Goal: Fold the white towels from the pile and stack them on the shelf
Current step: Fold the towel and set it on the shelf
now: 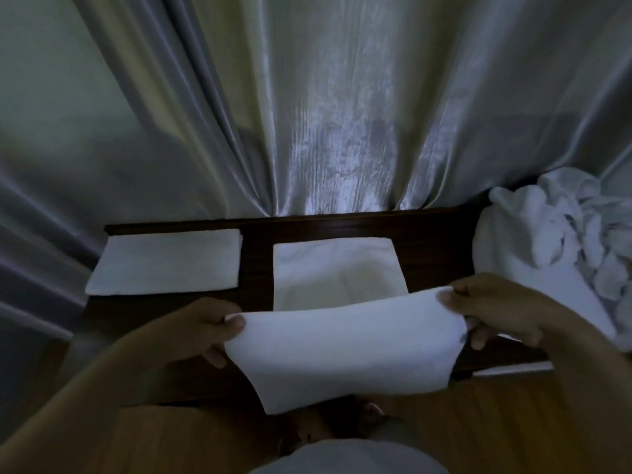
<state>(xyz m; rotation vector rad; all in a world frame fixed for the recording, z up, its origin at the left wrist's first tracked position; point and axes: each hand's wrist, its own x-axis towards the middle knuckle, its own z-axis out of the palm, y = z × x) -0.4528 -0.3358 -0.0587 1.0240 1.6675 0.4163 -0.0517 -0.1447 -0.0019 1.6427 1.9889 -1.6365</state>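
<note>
Head view shows both hands raised over a dark wooden shelf [427,234], each pinching one near corner of a white towel [345,343] whose far part lies flat on the wood ahead of the fingers. The left hand [201,333] grips the left corner between thumb and curled fingers; the right hand [499,309] does the same at the right corner. Holding both corners at once keeps the lifted edge taut and level, so it looks ready to be carried forward over the flat half for a fold. The loose part hangs down below the hands, towards the person's body.

Beyond the left hand, and further left, lies a folded towel [167,265], flat and square on the shelf, probably the start of the stack. To the right of the right hand sits the crumpled pile [554,248] of unfolded towels, close enough to reach. A grey curtain [325,114] hangs behind the shelf.
</note>
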